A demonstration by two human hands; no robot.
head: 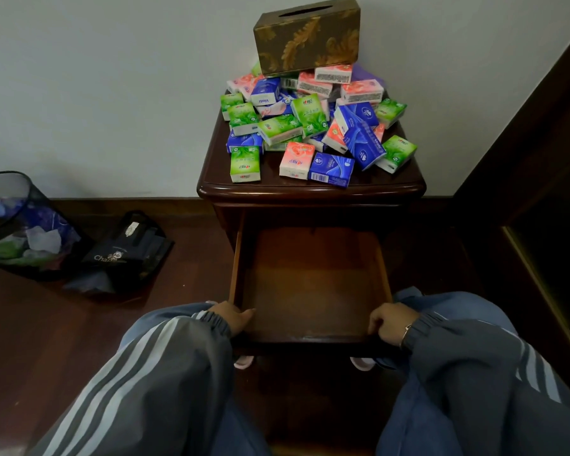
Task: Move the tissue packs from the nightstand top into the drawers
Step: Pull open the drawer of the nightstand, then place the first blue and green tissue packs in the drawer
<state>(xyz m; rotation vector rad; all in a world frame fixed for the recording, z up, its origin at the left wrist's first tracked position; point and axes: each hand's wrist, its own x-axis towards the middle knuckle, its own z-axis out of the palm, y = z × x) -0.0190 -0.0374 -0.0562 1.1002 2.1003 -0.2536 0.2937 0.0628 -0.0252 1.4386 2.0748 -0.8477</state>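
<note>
- left hand point(236, 319): cuff covers the wrist and the fingers drop behind the drawer point(313, 340) front, so a grip can't be confirmed.
- right hand point(390, 324): fingers curl over the front rim, tips out of sight.
- drawer front face and anything below it: hidden from this angle.
- tissue packs point(310, 126): lower layers buried, no count possible; most of the print is too small to read.
- tissue box point(306, 36): covers the packs under it.
- waste bin point(20, 225): cut by the left edge, contents blurred through the mesh.
- black bag point(129, 248): lettering only partly legible.
- pink slippers point(243, 361): only the toes show.
- dark furniture point(547, 192): cut by the right edge.
</note>
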